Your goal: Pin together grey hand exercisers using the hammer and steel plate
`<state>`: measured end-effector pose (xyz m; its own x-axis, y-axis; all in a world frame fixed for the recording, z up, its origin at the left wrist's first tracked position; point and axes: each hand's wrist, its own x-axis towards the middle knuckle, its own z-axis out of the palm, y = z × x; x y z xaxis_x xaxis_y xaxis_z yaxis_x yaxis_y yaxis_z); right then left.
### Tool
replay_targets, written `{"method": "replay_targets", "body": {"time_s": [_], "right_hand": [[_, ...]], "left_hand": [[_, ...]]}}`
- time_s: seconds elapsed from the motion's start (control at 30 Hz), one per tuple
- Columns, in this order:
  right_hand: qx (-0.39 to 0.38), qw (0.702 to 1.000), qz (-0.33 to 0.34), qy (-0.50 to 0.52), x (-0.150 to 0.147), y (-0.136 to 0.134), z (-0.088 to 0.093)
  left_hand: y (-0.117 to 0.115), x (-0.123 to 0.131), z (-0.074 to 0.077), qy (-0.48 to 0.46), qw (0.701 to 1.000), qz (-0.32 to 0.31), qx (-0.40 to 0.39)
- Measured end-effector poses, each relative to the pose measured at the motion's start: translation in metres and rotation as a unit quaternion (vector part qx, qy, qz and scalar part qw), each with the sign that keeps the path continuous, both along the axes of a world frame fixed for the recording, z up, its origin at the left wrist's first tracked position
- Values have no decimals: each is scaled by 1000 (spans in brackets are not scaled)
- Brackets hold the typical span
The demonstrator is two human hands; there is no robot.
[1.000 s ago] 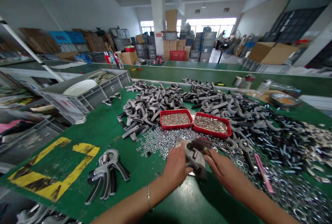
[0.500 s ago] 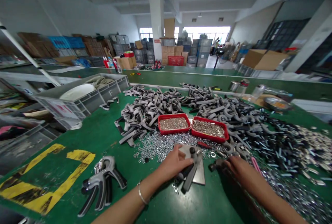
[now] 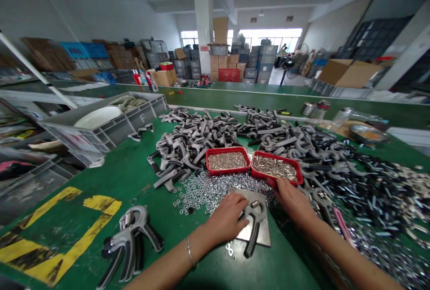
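Observation:
My left hand [image 3: 225, 217] is curled over the top of a grey and black hand-grip part [image 3: 253, 223] that lies on a small metal plate [image 3: 260, 232]. My right hand [image 3: 291, 198] reaches forward to the near rim of the right-hand red tray [image 3: 274, 168], which holds small metal pieces; its fingers are bent at the rim and I cannot see what, if anything, they pinch. A second red tray [image 3: 227, 160] of small metal pieces sits to its left. Loose silver washers [image 3: 204, 189] are spread in front of both trays.
Large heaps of grey and black grip handles [image 3: 201, 138] cover the green table behind the trays and to the right. Assembled hand grips [image 3: 131, 240] lie at the near left by yellow floor-style markings. A grey crate [image 3: 110, 122] stands at the left. Boxes fill the background.
My right hand let go of a dark tool at the near right and moved forward to the right red tray. The grip part now lies flat on the plate under my left hand.

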<state>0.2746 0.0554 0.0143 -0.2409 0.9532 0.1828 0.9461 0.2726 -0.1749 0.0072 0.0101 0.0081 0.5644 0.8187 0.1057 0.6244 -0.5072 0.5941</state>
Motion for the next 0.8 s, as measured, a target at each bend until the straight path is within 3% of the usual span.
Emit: {"method": "replay_targets", "body": {"time_s": [0.07,0.13,0.23,0.3,0.47,0.8], "right_hand": [[-1,998,-10,65,-4,-6,13],[-36,970,-27,240,-19,-16,19],[-115,854,-53,504,-50,-32,9],[-142,820,-62,551,-66,-40,-4],[-145,815,-79,556,-75,-44,-25],[-126,879,-64,455,-75,-48,-17]], "left_hand": [[0,3,-3,1,999,42,-16],[-4,4,-8,-14,996,87,-33],[-10,3,-13,-39,992,106,-50],[-10,2,-14,-45,992,105,-57],[-7,2,-15,-52,991,105,-65],[-7,1,-20,-62,991,102,-56]]}}
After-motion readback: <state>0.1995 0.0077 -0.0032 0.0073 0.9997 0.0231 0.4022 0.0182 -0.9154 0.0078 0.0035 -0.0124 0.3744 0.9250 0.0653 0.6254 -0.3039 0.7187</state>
